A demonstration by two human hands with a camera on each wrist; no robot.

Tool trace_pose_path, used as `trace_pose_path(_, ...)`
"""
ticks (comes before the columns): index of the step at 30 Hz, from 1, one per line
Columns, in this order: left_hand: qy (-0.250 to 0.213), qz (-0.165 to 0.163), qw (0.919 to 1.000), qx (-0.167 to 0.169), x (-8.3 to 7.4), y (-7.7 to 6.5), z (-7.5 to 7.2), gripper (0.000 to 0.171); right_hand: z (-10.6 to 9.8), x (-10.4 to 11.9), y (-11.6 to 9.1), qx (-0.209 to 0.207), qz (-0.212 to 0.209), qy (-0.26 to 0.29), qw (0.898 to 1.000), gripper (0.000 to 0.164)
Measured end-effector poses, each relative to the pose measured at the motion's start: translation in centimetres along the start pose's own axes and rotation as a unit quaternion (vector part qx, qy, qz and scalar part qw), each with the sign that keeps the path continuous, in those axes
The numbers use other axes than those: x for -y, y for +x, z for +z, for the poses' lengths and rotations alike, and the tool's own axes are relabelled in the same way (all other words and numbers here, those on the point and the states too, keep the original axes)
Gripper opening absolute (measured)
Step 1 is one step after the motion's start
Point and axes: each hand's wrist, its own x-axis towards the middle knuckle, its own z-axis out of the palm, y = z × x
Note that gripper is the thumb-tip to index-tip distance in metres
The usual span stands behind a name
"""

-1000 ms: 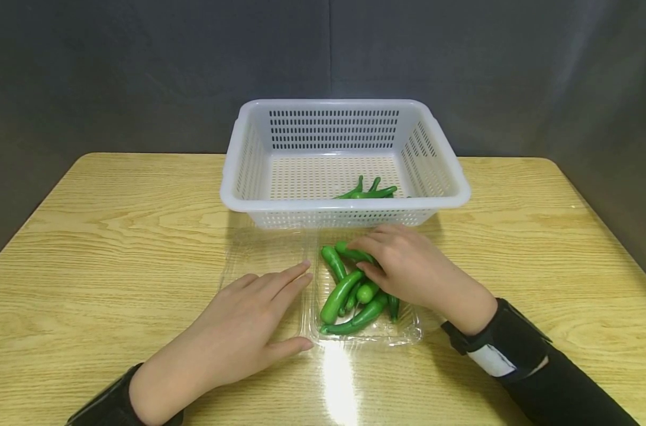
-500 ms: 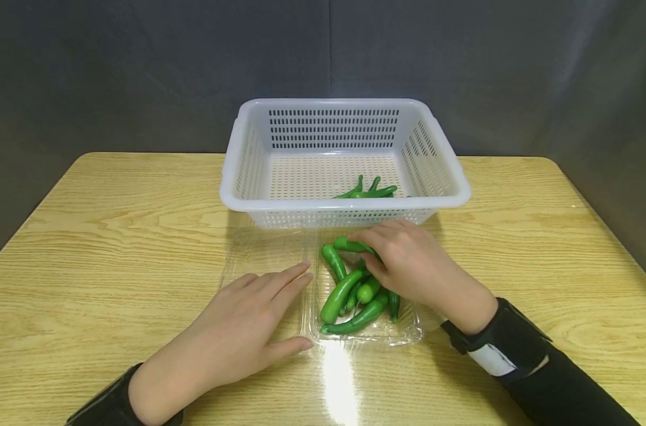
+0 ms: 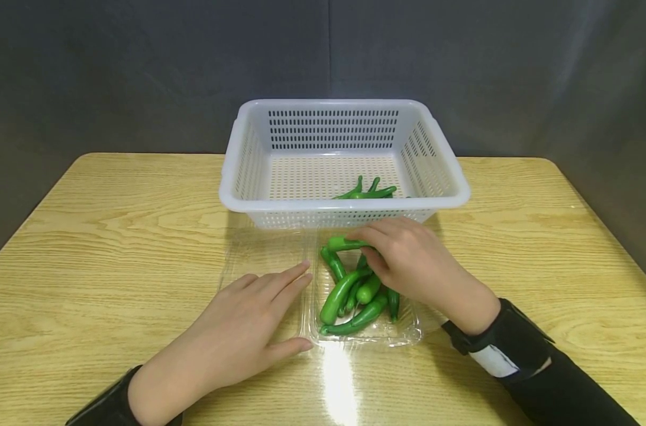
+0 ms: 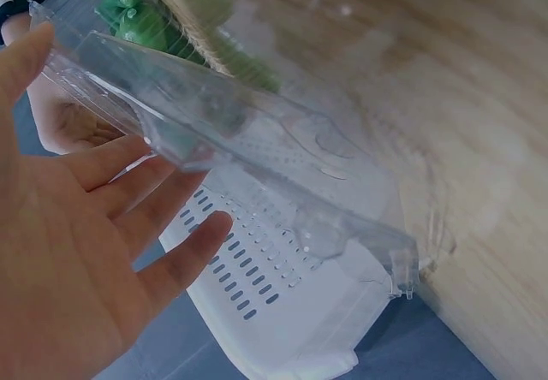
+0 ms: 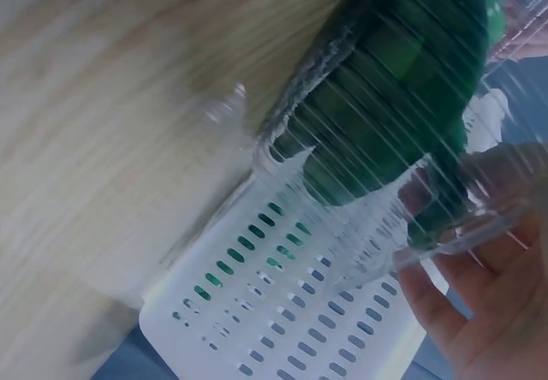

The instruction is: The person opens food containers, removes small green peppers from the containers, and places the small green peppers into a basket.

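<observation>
A clear plastic clamshell box [image 3: 408,337] lies opened flat on the table, its lid [image 3: 264,245] to the left. Several green chili peppers [image 3: 336,300] lie crosswise in the right half. Over the far part of that half, my right hand [image 3: 410,257] pinches one green chili pepper [image 3: 340,244] between thumb and fingers; its far end is hidden by the hand. My left hand [image 3: 245,325] lies over the lid, fingers extended, with the fingertips at the hinge. In the left wrist view its fingers [image 4: 184,256] are spread beside the clear plastic wall [image 4: 248,153].
Just behind the box stands a white perforated basket [image 3: 344,205], with several green chili peppers [image 3: 373,193] near its front wall. Wooden tabletop [image 3: 115,236] extends to both sides. A dark grey wall [image 3: 168,71] rises behind the table.
My right hand has shifted slightly away from me and lifted the pepper's near end, which now points more to the left. The left hand stays where it was.
</observation>
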Motion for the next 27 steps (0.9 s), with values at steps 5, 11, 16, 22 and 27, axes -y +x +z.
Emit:
trace_pose_path(5,0.0,0.001,1.0,-0.003,0.0,0.0,0.0,0.083,-0.4,0.2,0.1,-0.003,-0.022,0.003,1.0,0.032)
trace_pose_path(11,0.001,0.003,1.0,-0.005,0.1,0.0,0.0,0.083,-1.3,0.5,0.2,-0.013,-0.041,0.006,0.999,0.034)
trace_pose_path(16,-0.002,0.001,1.0,0.0,0.0,0.1,0.0,0.083,-1.7,0.9,0.2,-0.021,-0.051,0.013,0.998,0.033)
trace_pose_path(22,-0.001,-0.001,1.0,0.003,0.0,0.1,0.0,0.083,-1.9,1.3,0.3,-0.038,-0.069,0.025,0.997,0.034)
trace_pose_path(27,0.0,-0.001,1.0,0.001,0.0,0.1,0.0,0.083,-2.0,1.5,0.4,-0.059,-0.087,0.029,0.994,0.036)
